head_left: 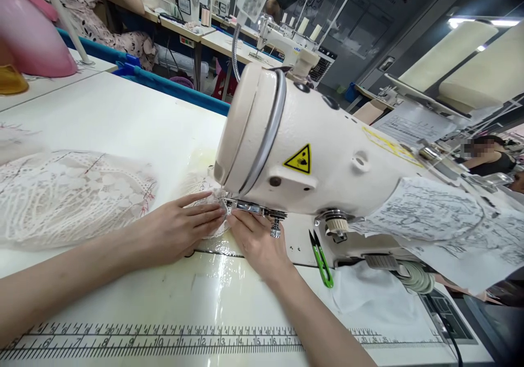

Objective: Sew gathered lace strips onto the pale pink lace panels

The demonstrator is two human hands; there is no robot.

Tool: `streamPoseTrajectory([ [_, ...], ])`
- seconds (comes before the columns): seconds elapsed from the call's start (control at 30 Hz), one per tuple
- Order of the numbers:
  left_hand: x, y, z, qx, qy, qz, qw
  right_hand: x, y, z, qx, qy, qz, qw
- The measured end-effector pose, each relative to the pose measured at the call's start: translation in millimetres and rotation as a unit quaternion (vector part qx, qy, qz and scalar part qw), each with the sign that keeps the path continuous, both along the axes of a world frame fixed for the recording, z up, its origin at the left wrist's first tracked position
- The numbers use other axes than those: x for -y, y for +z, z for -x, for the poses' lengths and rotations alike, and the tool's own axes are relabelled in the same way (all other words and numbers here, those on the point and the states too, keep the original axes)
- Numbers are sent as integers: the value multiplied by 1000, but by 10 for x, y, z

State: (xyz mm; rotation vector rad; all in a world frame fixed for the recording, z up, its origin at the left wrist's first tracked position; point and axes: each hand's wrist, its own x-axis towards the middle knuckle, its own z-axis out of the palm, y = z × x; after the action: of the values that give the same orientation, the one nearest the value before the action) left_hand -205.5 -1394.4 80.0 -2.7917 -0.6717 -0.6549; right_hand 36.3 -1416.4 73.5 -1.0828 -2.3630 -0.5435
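Under the rounded cream metal sewing machine head [319,138], left hand [184,228] and right hand [262,244] at white openwork lace [200,184]

At the left end of the machine, the lace lies on the glossy white tabletop [135,113], partly hidden by the hands and the machine head. The left hand lies flat on it, fingers straight and close together, closed on nothing. The right hand reaches in from the other side, its fingertips near those of the left; silver metal fittings [250,208] partly cover them, so whether they pinch the lace cannot be told.

Left of the left hand lies a larger, blurred piece of white patterned lace with red threads [77,203]. To the right of the right hand, green-handled thread snips with dark blades [324,266] lie just beside a soft white cloth [372,296]. A black-marked measuring scale [159,342] runs along the tabletop's near side.
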Motion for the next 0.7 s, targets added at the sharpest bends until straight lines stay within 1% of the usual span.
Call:
streamPoseTrajectory([
  [0.1,-30,18,52,8,-4,22,1000,1,-25,36,5,20,-11,1000],
  [0.23,-83,64,103,0,-16,42,999,16,-33,117,-11,21,-5,1000],
  [0.33,-108,88,108,2,-24,35,999,15,4,180,-31,34,-30,999],
  [0.47,-93,88,76,4,-9,27,1000,-14,46,216,-24,88,-66,994],
  [0.57,-81,84,56,-7,-3,25,1000,-30,38,208,-35,98,-69,992],
  [0.7,-109,86,63,-29,-10,17,999,-29,21,198,-50,103,-68,991],
])
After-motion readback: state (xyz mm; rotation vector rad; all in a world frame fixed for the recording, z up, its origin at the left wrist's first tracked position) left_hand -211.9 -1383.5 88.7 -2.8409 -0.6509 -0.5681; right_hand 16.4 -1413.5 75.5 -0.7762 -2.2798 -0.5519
